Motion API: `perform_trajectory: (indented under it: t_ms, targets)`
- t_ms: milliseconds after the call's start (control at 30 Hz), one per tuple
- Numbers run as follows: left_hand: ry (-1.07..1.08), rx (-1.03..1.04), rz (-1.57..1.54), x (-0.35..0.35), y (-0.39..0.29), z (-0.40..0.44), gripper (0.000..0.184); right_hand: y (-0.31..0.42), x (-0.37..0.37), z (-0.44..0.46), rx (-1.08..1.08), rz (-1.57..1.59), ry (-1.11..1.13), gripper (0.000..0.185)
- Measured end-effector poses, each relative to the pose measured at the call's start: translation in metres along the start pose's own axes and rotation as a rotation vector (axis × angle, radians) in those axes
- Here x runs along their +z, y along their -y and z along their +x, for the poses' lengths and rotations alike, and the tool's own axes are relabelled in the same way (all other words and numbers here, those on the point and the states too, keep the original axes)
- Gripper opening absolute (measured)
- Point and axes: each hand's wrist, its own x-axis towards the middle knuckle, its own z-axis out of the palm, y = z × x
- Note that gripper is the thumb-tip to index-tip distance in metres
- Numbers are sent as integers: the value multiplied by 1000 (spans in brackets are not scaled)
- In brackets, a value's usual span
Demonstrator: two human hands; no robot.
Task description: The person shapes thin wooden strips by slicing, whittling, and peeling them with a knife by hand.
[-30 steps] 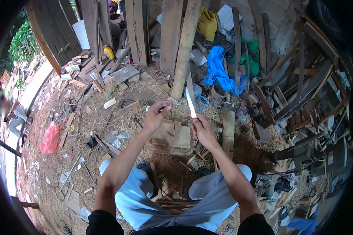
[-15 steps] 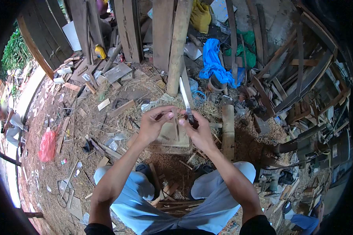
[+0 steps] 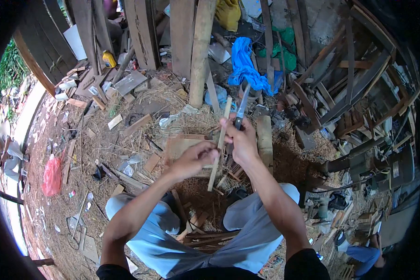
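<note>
In front of my knees, my right hand (image 3: 242, 142) is closed round the dark handle of a knife (image 3: 243, 103), its blade pointing up and away. A thin pale strip of wood (image 3: 225, 120) slants beside it, touched near its upper half by my right thumb and fingers. My left hand (image 3: 197, 160) is closed, with curled fingers meeting the strip around its middle; its lower end sticks out below. Under the hands lies a squarish wooden board (image 3: 177, 145), partly hidden by my left hand.
A round pole (image 3: 201, 56) stands ahead. A split log (image 3: 264, 140) lies right of the board. Blue plastic (image 3: 244, 63), a red bag (image 3: 52, 176) and stacked timber (image 3: 359, 79) surround me. People are at the far left (image 3: 11, 154) and lower right (image 3: 359, 254).
The strip has come up from over the board into a slanted position beside the knife. My left hand has moved down toward me; the knife has shifted right and tilts the other way.
</note>
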Motion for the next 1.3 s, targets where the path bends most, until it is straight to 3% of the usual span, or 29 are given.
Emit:
perform_trajectory:
  t_ms: [33,167,267,333,367,400,467,500,533,600,867,933,1133,1167,1300]
  targets:
    - [8,175,86,7,3,-2,23,0,-4,4,-58,36,-34,22]
    - [-83,264,-184,22,6,-1,20,6,-12,9,-158,-37,-117,14]
    - [-81,260,-206,9,-3,2,22,17,-13,8,-247,-206,-107,22]
    - [-138,275,-224,7,-18,0,25,34,-11,3,-499,-606,-37,23]
    - [-136,227,-302,5,-25,-3,26,43,-8,6,-926,-913,-31,22]
    - [-133,177,-380,2,-30,-6,28,48,-9,5,-933,-910,-20,22]
    - [-139,181,-415,-3,-27,-6,30,51,-13,1,-743,-1137,130,22]
    - [-119,154,-538,-6,-28,-8,30,41,-11,4,-891,-1053,87,18]
    - [-100,128,-660,-7,-29,-9,30,38,-13,4,-893,-1055,88,18]
    - [-112,131,-615,-7,-32,-8,31,30,-13,1,-509,-1211,71,19]
    - [-33,86,-589,3,-35,-12,28,23,-7,2,-652,-1037,133,17]
    - [-70,101,-505,4,-31,-11,22,24,-8,0,-508,-1330,131,17]
    - [-65,148,-307,15,-26,-9,25,11,-8,-3,-662,-1561,263,23]
    - [-140,215,-224,21,-27,-11,26,14,-6,-9,-623,-1650,252,19]
    - [-158,166,-186,25,-14,-11,27,7,-7,-6,-554,-1743,125,17]
